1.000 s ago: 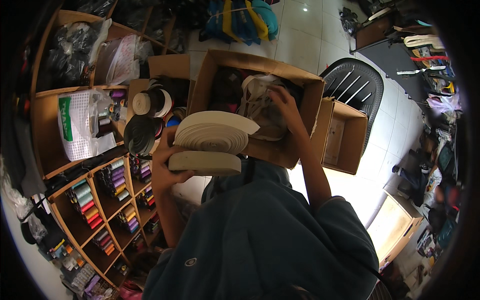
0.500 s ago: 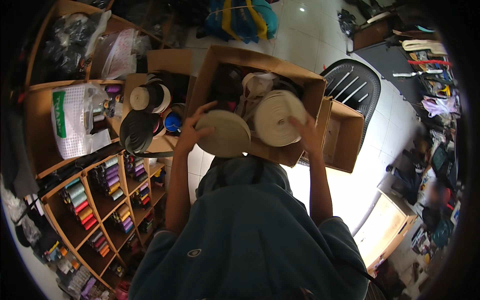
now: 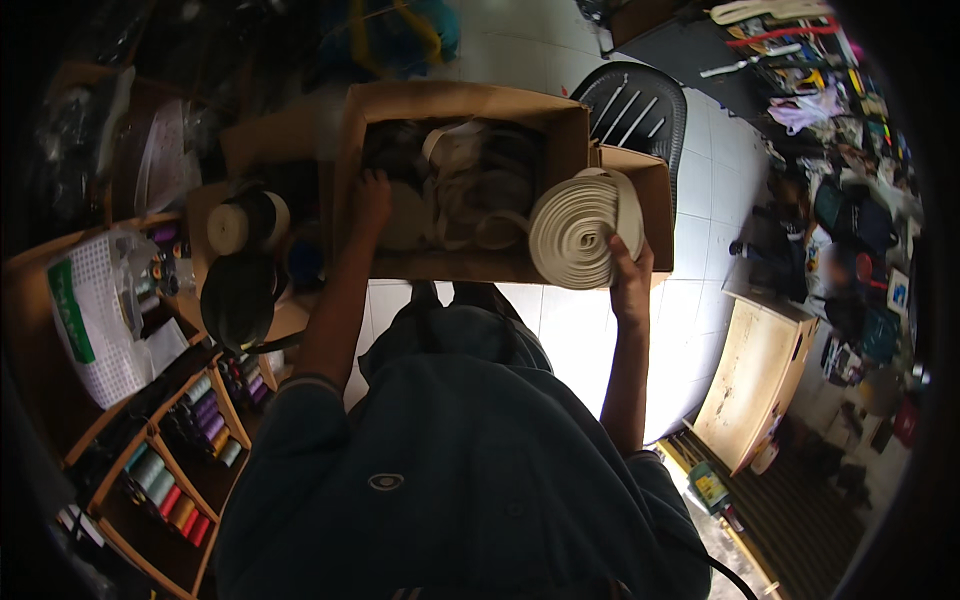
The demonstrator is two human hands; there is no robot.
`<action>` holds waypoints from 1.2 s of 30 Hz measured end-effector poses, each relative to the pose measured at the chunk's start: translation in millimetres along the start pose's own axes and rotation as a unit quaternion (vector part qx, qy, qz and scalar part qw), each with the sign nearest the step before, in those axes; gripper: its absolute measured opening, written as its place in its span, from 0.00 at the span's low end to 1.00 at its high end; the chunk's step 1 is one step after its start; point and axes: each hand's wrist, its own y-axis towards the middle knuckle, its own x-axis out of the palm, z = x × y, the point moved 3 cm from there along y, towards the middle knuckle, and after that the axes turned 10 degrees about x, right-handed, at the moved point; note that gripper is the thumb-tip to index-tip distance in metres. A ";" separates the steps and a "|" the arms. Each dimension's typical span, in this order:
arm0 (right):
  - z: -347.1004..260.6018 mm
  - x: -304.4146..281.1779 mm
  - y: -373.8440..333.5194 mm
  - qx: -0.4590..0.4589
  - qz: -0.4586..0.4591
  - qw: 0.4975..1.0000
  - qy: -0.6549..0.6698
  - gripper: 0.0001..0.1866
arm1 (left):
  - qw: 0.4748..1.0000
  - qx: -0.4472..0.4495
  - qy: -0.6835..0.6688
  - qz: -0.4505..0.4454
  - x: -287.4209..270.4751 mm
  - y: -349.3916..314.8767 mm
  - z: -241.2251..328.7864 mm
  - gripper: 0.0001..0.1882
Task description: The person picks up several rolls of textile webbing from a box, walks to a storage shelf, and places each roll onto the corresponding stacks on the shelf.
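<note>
My right hand grips a large cream roll of flat elastic or webbing by its right edge. This roll is held above the right side of the cardboard box, its spiral face toward me. My left hand is down inside the large cardboard box, fingers curled at the left edge of a duller beige roll. Shade hides part of that grip. Beside that roll in the box lie loose cream bands and dark rolls.
At left another carton holds a cream roll and a black roll. Wooden shelves with thread spools stand at lower left. A smaller carton and a black slatted chair are beyond the right hand.
The beige roll has gone down into the box with my left hand. My right hand has lifted the cream roll out to the right. The view has shifted.
</note>
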 end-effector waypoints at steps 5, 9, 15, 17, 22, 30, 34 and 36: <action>-12.6 38.9 -18.8 -0.023 -0.081 0.996 -0.014 0.23 | 0.830 0.060 -0.539 -0.131 -133.8 3.3 115.4 0.29; -22.3 70.7 -22.5 -0.042 -0.107 0.992 -0.041 0.24 | 0.762 0.078 -0.621 -0.167 -223.9 -38.4 158.4 0.32; -9.2 91.8 -31.1 -0.070 -0.094 0.982 0.148 0.26 | 0.731 0.120 -0.669 -0.066 -233.5 -56.3 147.2 0.39; -5.3 102.3 -32.4 -0.068 -0.092 0.972 0.206 0.26 | 0.717 0.114 -0.688 -0.007 -230.5 -65.5 153.4 0.39; -0.7 115.6 -29.4 -0.021 -0.126 0.953 0.276 0.23 | 0.721 0.081 -0.680 0.106 -267.1 -69.1 165.1 0.27; 9.8 56.8 -13.6 0.034 -0.071 0.967 -0.244 0.23 | 0.838 0.306 -0.432 0.131 -338.2 -27.1 148.0 0.26; -35.2 27.8 -17.2 -0.135 -0.024 0.970 -0.202 0.28 | 0.860 0.355 -0.366 -0.002 -373.0 -15.1 167.3 0.26; -82.8 49.6 -30.3 -0.210 -0.052 0.971 -0.103 0.28 | 0.860 0.395 -0.321 -0.029 -388.8 -13.7 178.1 0.26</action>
